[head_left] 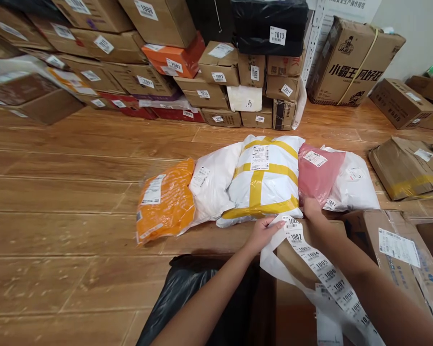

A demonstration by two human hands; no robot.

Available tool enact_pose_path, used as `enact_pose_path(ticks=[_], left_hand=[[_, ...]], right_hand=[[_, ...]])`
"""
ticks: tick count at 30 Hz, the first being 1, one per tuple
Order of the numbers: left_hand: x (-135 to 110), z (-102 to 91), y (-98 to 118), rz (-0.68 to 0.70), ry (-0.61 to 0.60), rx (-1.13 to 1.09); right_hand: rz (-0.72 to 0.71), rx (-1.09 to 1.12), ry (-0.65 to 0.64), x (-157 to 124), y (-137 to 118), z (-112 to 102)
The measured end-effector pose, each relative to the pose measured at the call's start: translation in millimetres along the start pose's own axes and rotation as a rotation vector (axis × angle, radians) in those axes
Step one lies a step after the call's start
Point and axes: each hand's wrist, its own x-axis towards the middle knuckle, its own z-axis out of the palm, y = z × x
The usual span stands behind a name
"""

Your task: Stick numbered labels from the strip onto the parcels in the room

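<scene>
My left hand [265, 235] pinches the top end of a long strip of printed number labels [321, 265], which hangs down between my forearms. My right hand [312, 209] is at the lower edge of a pink parcel bag [319, 175]; its fingers are mostly hidden. To its right is a white parcel bag [357, 180] with a small 1001 label [331, 203] at its lower left corner. Left of the pink one lie a large white parcel bag with yellow tape [263, 185], a plain white parcel bag [216, 185] and an orange parcel bag [173, 202].
Labelled cartons [130, 79] are stacked along the back, with a black package [270, 26] on top. A large carton [357, 60] stands at back right. Cartons [397, 245] sit close on my right; a black plastic bag [180, 293] lies below my left forearm. The floor is wooden [75, 206].
</scene>
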Motion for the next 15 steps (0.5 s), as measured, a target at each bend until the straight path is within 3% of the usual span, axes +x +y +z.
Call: enact_pose_path(ticks=[5,9,15], left_hand=[[-3.8,-7.3,-1.9,-0.038,0.061,-0.031],[-7.5,-11.0,-6.7,-0.044,0.071,-0.027],[-3.5,-4.6,-9.0,-0.071,0.103,-0.052]], right_hand=[[-0.037,0.044,-0.062,-6.9,23.6,-28.8],[0.022,-0.019,-0.050,-20.3,42.5,-44.4],[0.041,-0.119,-0.057,-14.1,27.8,-23.5]])
